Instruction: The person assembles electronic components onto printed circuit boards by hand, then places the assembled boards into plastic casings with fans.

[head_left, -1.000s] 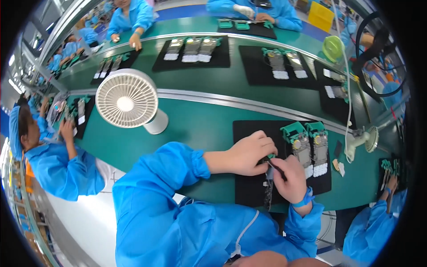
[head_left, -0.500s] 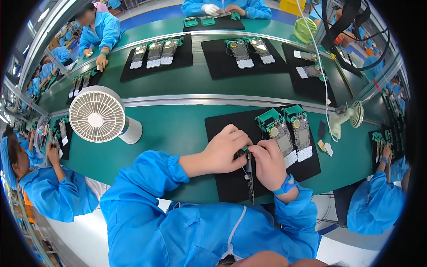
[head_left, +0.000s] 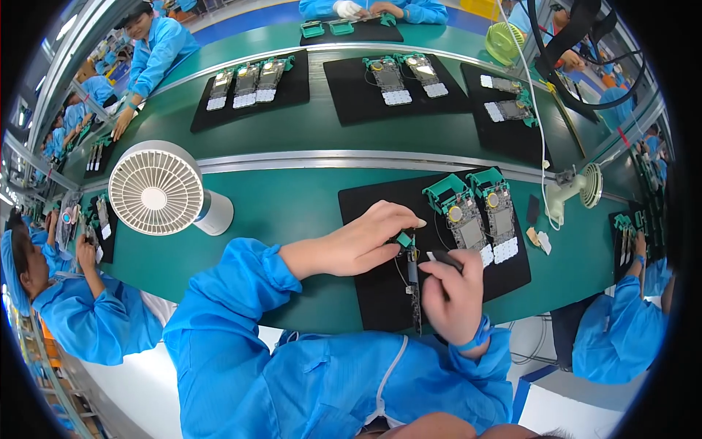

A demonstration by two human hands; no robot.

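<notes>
My left hand (head_left: 365,241) pinches the green-framed top end of a narrow circuit board (head_left: 412,282) that lies on a black mat (head_left: 380,293) in front of me. My right hand (head_left: 453,296) is closed around a thin dark tool (head_left: 443,257), whose tip sits just right of the board. Two more green-framed boards with white keypads (head_left: 475,219) lie side by side on the same mat, to the right of my hands. Blue sleeves cover both of my arms.
A white desk fan (head_left: 157,192) stands on the green bench to my left; a smaller fan (head_left: 581,186) stands to the right. Further black mats with boards (head_left: 256,77) lie across the conveyor. Other workers in blue sit on both sides and opposite.
My right hand has drawn back toward me and away from my left hand, showing the dark tool. My left hand stays on the board's green end. The view has shifted slightly.
</notes>
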